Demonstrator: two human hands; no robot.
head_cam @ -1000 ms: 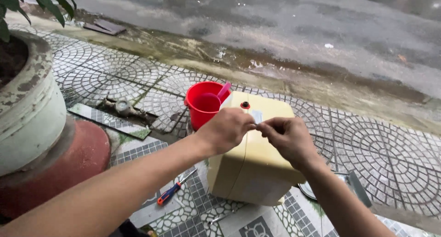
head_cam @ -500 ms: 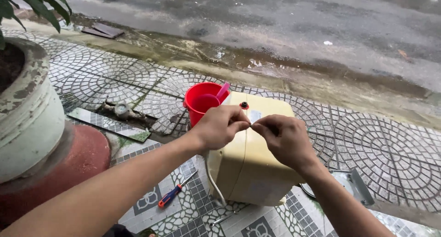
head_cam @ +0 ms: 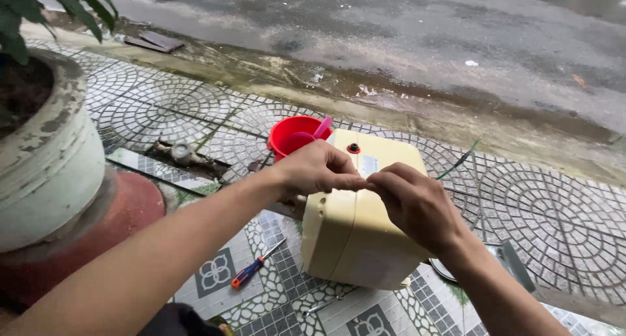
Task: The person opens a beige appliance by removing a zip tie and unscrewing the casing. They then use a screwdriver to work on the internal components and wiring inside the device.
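A cream-yellow boxy appliance [head_cam: 355, 238] stands on the patterned pavement, with a small red and black knob [head_cam: 353, 148] and a pale label on its top. Both my hands hover over that top. My left hand [head_cam: 313, 170] and my right hand [head_cam: 414, 205] meet fingertip to fingertip near the label, pinching something too small to make out. Behind the appliance sits a red bucket [head_cam: 290, 132] with a pink scoop [head_cam: 306, 137] in it.
A screwdriver [head_cam: 254, 267] with a red and blue handle lies on the tiles at the lower left. A large weathered planter [head_cam: 39, 160] stands on a red base at the left. A wet road runs along the far side.
The view has shifted a little. My hands have stayed on top of the appliance, fingertips still pinched together near the label.
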